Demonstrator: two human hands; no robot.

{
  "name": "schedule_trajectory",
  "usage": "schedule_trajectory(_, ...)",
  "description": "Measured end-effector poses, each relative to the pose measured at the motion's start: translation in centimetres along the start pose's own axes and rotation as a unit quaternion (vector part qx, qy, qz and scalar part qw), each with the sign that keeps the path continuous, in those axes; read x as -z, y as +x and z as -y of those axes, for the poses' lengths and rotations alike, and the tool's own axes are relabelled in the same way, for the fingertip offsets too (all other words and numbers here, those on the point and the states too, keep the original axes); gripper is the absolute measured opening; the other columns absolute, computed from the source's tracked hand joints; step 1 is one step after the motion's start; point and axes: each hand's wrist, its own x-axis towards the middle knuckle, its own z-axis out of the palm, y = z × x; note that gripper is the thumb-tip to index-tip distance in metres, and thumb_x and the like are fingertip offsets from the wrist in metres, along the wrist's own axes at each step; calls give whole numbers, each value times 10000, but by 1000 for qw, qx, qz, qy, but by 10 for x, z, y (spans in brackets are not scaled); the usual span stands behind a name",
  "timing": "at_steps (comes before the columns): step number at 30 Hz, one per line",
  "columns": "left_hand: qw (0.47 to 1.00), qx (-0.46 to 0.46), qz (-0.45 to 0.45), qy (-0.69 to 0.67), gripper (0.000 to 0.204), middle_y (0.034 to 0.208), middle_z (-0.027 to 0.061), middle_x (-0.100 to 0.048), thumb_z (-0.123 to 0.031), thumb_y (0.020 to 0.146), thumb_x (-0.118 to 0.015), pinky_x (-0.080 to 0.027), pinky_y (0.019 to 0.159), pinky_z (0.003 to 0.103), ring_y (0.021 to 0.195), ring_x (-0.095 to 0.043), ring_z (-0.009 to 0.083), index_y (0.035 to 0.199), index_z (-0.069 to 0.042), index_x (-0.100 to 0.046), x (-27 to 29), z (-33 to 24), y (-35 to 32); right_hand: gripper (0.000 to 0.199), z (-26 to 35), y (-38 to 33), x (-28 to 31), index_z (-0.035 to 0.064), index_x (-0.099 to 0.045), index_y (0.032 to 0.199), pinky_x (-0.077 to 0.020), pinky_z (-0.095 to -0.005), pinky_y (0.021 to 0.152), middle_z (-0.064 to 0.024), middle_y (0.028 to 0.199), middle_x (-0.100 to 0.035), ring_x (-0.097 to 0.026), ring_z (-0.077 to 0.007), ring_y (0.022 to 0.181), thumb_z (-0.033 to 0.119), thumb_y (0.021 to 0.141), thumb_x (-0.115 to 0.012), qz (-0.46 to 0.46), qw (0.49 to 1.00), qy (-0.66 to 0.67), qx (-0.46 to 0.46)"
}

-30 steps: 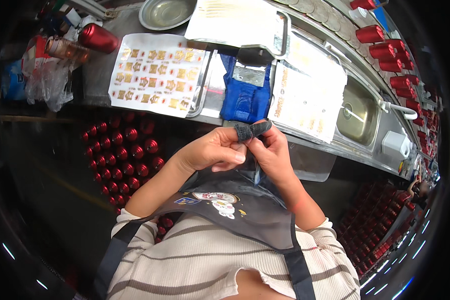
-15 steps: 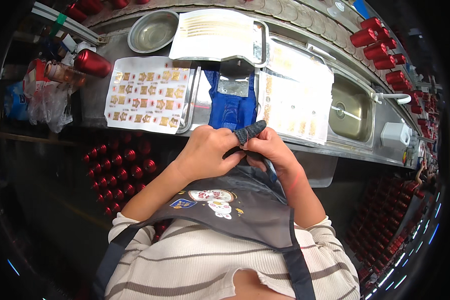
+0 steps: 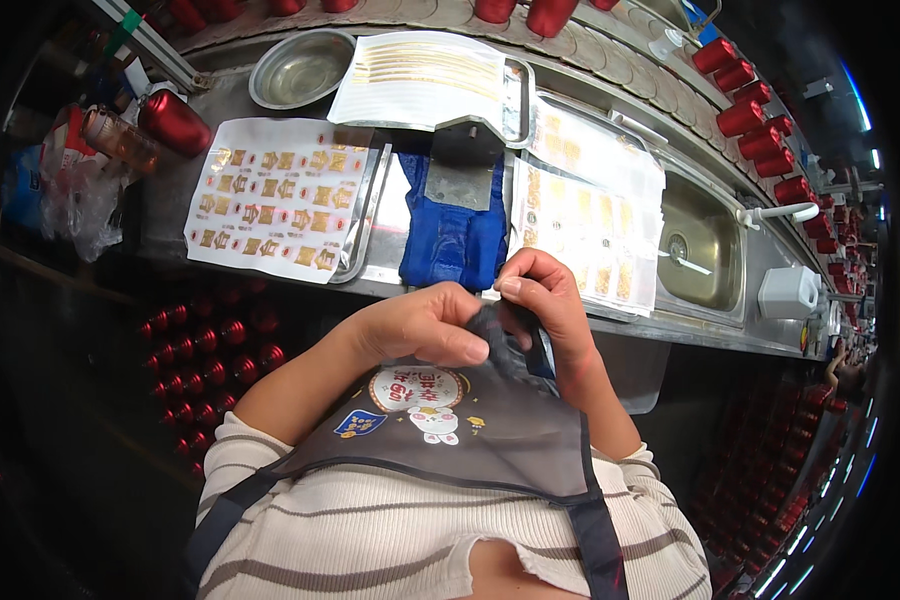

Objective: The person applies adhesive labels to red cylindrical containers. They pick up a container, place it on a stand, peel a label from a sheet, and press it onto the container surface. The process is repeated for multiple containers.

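Blue cloth [image 3: 455,245] lies just beyond the right hand [image 3: 546,300].

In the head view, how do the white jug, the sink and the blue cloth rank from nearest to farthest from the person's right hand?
From the right hand:
1. Blue cloth: just beyond, slightly left.
2. Sink: off to the right.
3. White jug: farther right, past the sink.

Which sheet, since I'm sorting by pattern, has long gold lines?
The back sheet, just right of the bowl: long thin lines span it, while the left sheet and right sheets show shorter patterns.
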Motion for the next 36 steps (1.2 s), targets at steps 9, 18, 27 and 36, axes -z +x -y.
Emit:
schedule_trajectory(9,997,-50,-25,58,373,711,-65,-537,-92,841,-747,-369,541,188,598,-453,6,1189,9,-657,30,14,-4,128,-35,4,21,-8,-669,1011,-411,-183,489,-26,816,-644,-536,-51,585,75,915,-654,-53,980,-87,169)
schedule_trajectory(18,998,-57,8,-14,867,756,69,-547,-27,876,-644,-397,488,200,568,-494,85,1574,-238,-173,23,23,4,162,-70,15,2,-32,-685,1049,-509,-232,757,-54,947,-701,-629,-88,861,-2,892,-658,-58,976,-69,200)
schedule_trajectory(27,972,-115,-128,161,787,780,43,-594,-9,874,-622,-449,495,244,626,-583,106,1538,-199,-247,28,29,-3,131,-70,26,-8,-5,-681,905,-477,-256,561,-73,741,-666,-609,-117,627,48,808,-750,-147,835,-358,391)
schedule_trajectory(36,714,-211,-338,576,253,707,159,-622,-22,828,-593,-514,598,428,639,-633,368,1079,-51,-586,25,39,-3,149,-71,37,-11,22,-638,843,-461,-318,510,-99,704,-622,-591,-222,558,0,741,-745,-95,691,-468,543)
